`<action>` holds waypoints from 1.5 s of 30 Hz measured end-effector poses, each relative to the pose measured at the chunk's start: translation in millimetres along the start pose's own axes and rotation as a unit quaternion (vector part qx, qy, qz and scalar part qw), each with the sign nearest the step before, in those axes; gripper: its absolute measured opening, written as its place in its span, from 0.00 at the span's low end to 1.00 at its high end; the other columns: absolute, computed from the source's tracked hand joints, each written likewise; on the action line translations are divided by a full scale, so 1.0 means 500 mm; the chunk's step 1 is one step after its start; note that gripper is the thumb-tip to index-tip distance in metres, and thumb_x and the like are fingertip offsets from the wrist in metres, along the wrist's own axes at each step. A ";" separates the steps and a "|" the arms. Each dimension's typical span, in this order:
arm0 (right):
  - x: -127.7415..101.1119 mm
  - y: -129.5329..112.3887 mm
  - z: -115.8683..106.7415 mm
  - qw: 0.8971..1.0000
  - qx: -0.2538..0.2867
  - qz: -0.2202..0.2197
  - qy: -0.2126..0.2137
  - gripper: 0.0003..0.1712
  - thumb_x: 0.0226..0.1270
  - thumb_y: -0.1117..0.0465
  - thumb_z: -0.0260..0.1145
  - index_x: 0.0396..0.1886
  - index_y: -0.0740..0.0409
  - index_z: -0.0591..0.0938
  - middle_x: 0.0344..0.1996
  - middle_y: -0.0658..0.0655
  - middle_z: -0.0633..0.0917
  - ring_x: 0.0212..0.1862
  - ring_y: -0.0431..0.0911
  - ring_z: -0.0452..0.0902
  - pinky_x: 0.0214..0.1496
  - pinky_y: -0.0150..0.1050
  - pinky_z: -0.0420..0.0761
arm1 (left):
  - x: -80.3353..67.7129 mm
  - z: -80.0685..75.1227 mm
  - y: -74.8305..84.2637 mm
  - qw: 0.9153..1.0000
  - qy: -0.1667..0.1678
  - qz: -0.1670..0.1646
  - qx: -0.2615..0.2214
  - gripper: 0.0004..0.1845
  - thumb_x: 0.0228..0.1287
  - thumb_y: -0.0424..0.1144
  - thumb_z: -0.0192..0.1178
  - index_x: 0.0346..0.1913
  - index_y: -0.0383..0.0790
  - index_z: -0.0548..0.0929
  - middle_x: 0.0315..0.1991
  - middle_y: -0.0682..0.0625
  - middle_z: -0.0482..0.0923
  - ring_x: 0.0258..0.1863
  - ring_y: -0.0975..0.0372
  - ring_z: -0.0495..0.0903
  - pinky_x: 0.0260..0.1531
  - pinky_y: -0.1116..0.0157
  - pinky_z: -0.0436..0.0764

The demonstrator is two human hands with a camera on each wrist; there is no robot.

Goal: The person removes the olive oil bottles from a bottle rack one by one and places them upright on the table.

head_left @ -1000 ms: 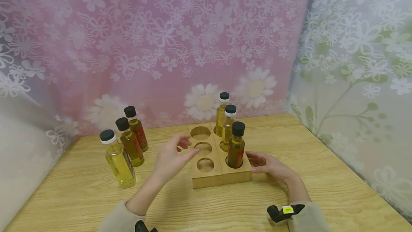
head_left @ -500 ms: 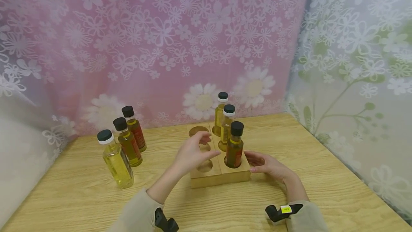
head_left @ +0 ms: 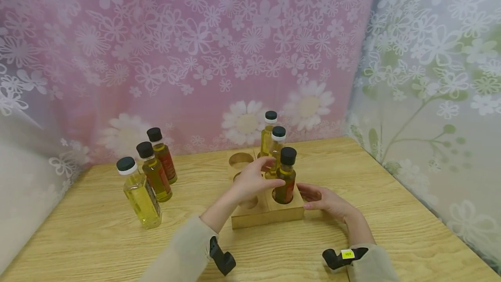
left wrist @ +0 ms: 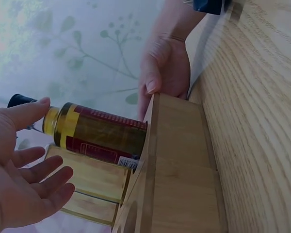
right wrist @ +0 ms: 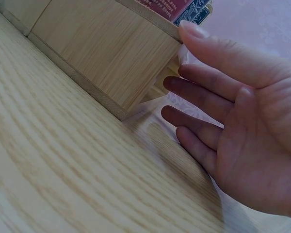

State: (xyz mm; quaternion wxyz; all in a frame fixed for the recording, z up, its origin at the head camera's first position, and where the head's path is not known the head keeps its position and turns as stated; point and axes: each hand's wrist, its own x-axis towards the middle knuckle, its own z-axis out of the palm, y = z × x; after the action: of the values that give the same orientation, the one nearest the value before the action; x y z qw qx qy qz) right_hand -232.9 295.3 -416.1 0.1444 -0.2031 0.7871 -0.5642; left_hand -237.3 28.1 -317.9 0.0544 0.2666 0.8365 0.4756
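My left hand [head_left: 253, 180] reaches across the wooden bottle rack [head_left: 268, 219], fingers spread beside an oil bottle with a black cap and red label [head_left: 288, 182]. That bottle stands in the rack's front right hole. In the left wrist view the thumb overlaps the bottle's neck [left wrist: 51, 121], and the other fingers [left wrist: 47, 170] are spread apart. Behind it, two pale yellow oil bottles with dark green caps [head_left: 278, 133] [head_left: 271, 115] fill the right row, partly hidden. My right hand [head_left: 330, 203] is at the rack's right front corner, its thumb at the edge [right wrist: 189, 31] and fingers loosely bent.
On the table's left side stand a pale yellow oil bottle [head_left: 141, 199] and two darker, black-capped oil bottles [head_left: 157, 177] [head_left: 166, 160]. The rack's left row has round holes, partly covered by my left arm. Flowered curtains [head_left: 188, 55] hang behind the wood-grain table [head_left: 98, 247].
My left hand has moved right, from the rack's left side over the left row to the black-capped bottle. My right hand stays at the rack's corner.
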 end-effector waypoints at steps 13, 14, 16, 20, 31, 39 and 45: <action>0.001 0.001 0.002 1.000 -0.005 0.002 -0.001 0.42 0.62 0.60 0.65 0.70 0.68 0.56 0.67 0.69 0.59 0.67 0.64 0.53 0.64 0.58 0.55 | 0.025 0.041 -0.005 1.000 -0.010 0.000 0.022 0.35 0.53 0.44 0.69 0.63 0.39 0.68 0.55 0.48 0.73 0.54 0.55 0.72 0.51 0.57 0.73; 0.001 0.002 0.002 1.000 -0.005 0.003 -0.001 0.42 0.62 0.60 0.65 0.70 0.68 0.56 0.67 0.69 0.59 0.67 0.64 0.53 0.65 0.58 0.55 | 0.025 0.042 -0.006 1.000 -0.010 -0.001 0.023 0.34 0.53 0.44 0.69 0.62 0.39 0.69 0.55 0.48 0.73 0.54 0.55 0.73 0.51 0.57 0.73; 0.001 0.003 0.002 1.000 -0.009 0.002 -0.004 0.42 0.62 0.60 0.64 0.70 0.69 0.55 0.67 0.69 0.59 0.67 0.64 0.53 0.65 0.58 0.55 | 0.024 0.045 -0.006 1.000 -0.009 -0.005 0.027 0.34 0.53 0.45 0.69 0.61 0.40 0.69 0.54 0.49 0.74 0.53 0.55 0.73 0.51 0.57 0.73; 0.000 0.003 0.003 1.000 -0.003 0.004 -0.005 0.42 0.62 0.60 0.65 0.70 0.69 0.55 0.67 0.69 0.58 0.67 0.64 0.52 0.65 0.58 0.54 | 0.023 0.047 -0.008 1.000 -0.004 -0.005 0.031 0.30 0.53 0.45 0.69 0.59 0.40 0.71 0.51 0.49 0.76 0.52 0.55 0.74 0.49 0.57 0.74; 0.002 0.002 0.005 1.000 0.004 0.010 -0.002 0.43 0.62 0.59 0.64 0.70 0.69 0.55 0.67 0.70 0.57 0.67 0.64 0.51 0.65 0.57 0.54 | 0.022 0.056 -0.010 1.000 0.023 -0.006 0.018 0.29 0.51 0.46 0.70 0.55 0.39 0.74 0.47 0.51 0.76 0.47 0.58 0.75 0.46 0.58 0.75; -0.001 0.000 0.005 1.000 -0.007 0.002 0.000 0.41 0.63 0.60 0.64 0.69 0.69 0.56 0.67 0.70 0.58 0.67 0.64 0.52 0.65 0.58 0.54 | 0.013 0.056 -0.008 0.999 0.045 -0.017 -0.008 0.28 0.50 0.46 0.70 0.54 0.41 0.74 0.45 0.52 0.76 0.45 0.58 0.74 0.45 0.59 0.75; -0.001 0.001 0.002 1.000 -0.007 0.002 0.003 0.41 0.62 0.60 0.64 0.69 0.71 0.56 0.66 0.70 0.60 0.67 0.64 0.54 0.65 0.57 0.55 | 0.010 0.044 0.008 0.997 0.067 -0.011 -0.033 0.30 0.50 0.45 0.71 0.56 0.40 0.74 0.46 0.52 0.75 0.45 0.58 0.73 0.43 0.60 0.76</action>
State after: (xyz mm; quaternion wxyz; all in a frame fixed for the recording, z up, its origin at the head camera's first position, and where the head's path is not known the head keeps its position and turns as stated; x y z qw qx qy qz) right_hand -232.4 294.9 -416.8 0.1418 -0.2004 0.7918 -0.5593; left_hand -232.5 48.9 -325.8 0.0124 0.2226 0.8250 0.5193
